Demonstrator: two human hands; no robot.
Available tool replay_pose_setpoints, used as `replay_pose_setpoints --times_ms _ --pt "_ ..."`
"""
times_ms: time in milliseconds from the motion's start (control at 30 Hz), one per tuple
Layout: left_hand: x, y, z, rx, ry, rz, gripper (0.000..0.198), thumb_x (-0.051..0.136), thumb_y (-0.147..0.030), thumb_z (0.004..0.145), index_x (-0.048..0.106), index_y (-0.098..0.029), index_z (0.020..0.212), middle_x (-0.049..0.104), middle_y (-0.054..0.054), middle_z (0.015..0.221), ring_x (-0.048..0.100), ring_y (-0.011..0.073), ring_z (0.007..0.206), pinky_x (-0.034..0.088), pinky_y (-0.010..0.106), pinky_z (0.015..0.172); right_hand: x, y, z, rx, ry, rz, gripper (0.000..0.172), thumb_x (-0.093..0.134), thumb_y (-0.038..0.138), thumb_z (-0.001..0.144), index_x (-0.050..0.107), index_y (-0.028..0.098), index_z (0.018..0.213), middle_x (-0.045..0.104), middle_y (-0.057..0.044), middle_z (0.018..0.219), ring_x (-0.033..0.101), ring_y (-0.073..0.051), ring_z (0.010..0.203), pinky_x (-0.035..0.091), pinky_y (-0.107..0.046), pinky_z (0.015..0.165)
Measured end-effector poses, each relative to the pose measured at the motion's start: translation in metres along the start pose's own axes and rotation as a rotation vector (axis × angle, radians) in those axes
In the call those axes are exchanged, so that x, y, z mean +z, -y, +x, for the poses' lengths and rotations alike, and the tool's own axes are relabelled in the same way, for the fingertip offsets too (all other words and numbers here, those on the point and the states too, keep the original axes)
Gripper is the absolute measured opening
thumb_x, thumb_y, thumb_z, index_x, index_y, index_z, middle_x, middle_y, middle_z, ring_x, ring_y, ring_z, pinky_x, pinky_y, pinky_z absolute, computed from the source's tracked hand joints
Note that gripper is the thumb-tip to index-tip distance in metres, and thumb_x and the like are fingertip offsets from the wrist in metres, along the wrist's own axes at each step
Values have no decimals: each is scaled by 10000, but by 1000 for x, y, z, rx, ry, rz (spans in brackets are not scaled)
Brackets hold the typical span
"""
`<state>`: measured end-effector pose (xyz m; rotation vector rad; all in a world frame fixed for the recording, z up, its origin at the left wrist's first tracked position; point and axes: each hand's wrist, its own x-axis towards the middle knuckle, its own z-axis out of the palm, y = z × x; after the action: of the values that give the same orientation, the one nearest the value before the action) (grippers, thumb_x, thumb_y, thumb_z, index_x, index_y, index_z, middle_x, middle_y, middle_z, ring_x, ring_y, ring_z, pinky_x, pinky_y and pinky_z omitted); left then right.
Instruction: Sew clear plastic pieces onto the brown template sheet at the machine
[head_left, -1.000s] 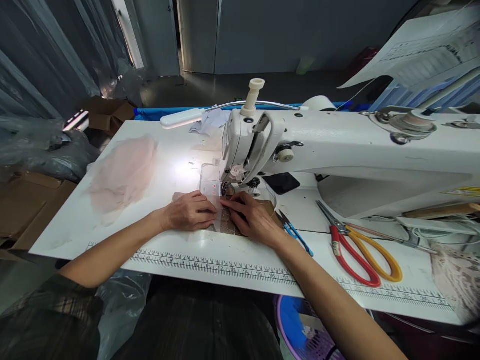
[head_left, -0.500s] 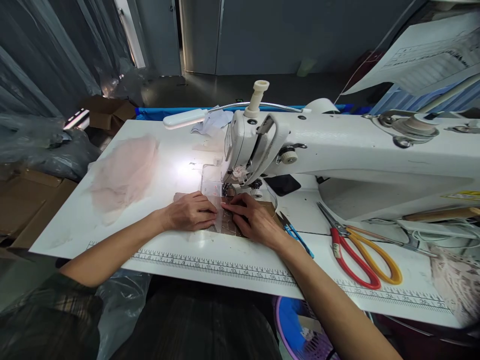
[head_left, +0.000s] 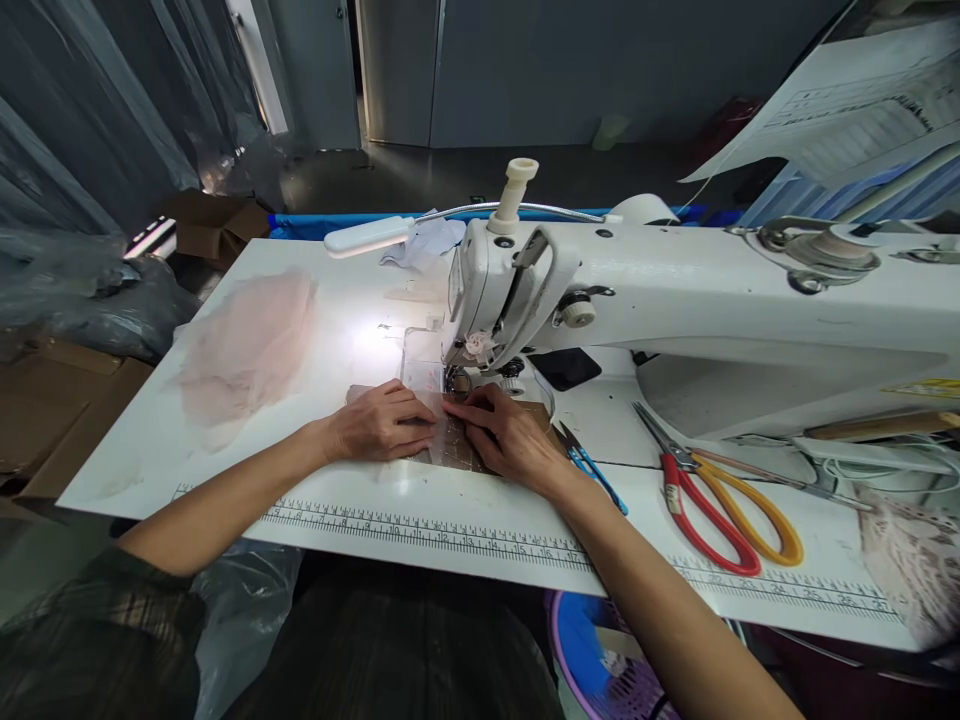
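A strip of sheer pale fabric (head_left: pixel 433 425) lies across a flat brown piece (head_left: pixel 459 447), just in front of the presser foot (head_left: pixel 454 380) of a white sewing machine (head_left: pixel 637 285). From the left, my left hand (head_left: pixel 384 420) presses on the fabric with its fingers curled and close together. My right hand (head_left: pixel 510 432) is on the other side, index finger reaching to the fabric's edge and thumb bent below it. Its grip seems to pinch the fabric, though the fingertips partly hide the contact. Small blue-handled snips (head_left: pixel 592 468) lie beside my right wrist.
Red-and-yellow-handled scissors (head_left: pixel 720 500) lie to the right, near lace (head_left: pixel 911 560). Pale pink sheer fabric (head_left: pixel 251 345) is spread on the table's left. A ruler tape (head_left: pixel 420 530) runs along the front edge. A dark flat object (head_left: pixel 566 369) sits beneath the machine arm.
Both hands stay in nearly the same place on the fabric. The left fingers have shifted very slightly to the right; the view has moved a little.
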<state>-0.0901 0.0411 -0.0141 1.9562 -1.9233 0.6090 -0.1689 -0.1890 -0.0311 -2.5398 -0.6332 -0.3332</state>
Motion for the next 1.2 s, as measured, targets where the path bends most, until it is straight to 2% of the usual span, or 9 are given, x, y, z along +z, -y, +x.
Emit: replay_pose_setpoints --times_ms 133,433,533,700,800,900,967,1067,1200 --pt "1 1 0 6 -17 -18 142 575 -194 897 694 -171 823 733 47 921 627 133 752 496 291 679 -2 2 -1 7 8 5 385 409 202 942 651 185 1241 570 -126 1009 616 -212 912 559 -380 818" --pt "2 1 -3 -22 33 -1 161 569 -201 896 695 -176 799 728 59 950 618 132 753 490 306 692 -14 3 -3 16 37 47 394 434 144 917 644 222 1242 592 -106 1021 633 -192 896 561 -369 812" --pt "3 1 -3 -19 24 -3 159 568 -204 896 694 -176 804 729 54 946 615 134 755 483 311 691 -14 5 -2 -17 35 58 388 434 144 917 652 197 1233 589 -120 1009 626 -206 916 563 -389 822" --pt "4 0 -3 -53 50 -3 188 542 -223 907 696 -201 802 738 24 924 622 134 754 475 305 689 -10 7 -1 -122 59 21 363 474 134 894 696 252 1156 573 -115 1044 596 -230 965 554 -436 845" --pt "1 1 -2 -57 9 -51 168 572 -297 886 693 -193 834 737 32 917 627 143 748 477 315 694 -8 8 0 -157 57 -27 353 490 122 881 712 251 1123 568 -118 1046 582 -240 975 552 -441 839" --pt "-5 4 2 -117 -100 -99 280 605 -425 839 680 -159 881 723 71 914 625 166 741 477 327 655 -9 10 0 -136 59 -39 364 497 109 868 708 246 1131 571 -114 1044 590 -231 951 553 -426 841" --pt "-7 7 6 -190 -139 -71 266 576 -388 865 670 -139 869 712 80 879 612 166 720 474 318 629 -10 12 0 -111 67 -43 372 496 101 864 706 244 1135 570 -112 1036 596 -225 935 552 -420 843" --pt "-4 11 11 -228 -72 11 231 494 -275 927 662 -120 890 706 87 905 605 165 735 486 315 650 -10 13 -1 -114 61 -50 356 496 105 867 712 231 1122 571 -122 1031 599 -233 940 549 -428 846" --pt "5 11 10 -224 50 104 270 470 -291 944 651 -98 998 697 111 990 601 191 776 496 347 683 -9 13 0 -120 48 -65 344 505 107 866 712 221 1116 580 -129 1037 598 -246 962 545 -436 854"
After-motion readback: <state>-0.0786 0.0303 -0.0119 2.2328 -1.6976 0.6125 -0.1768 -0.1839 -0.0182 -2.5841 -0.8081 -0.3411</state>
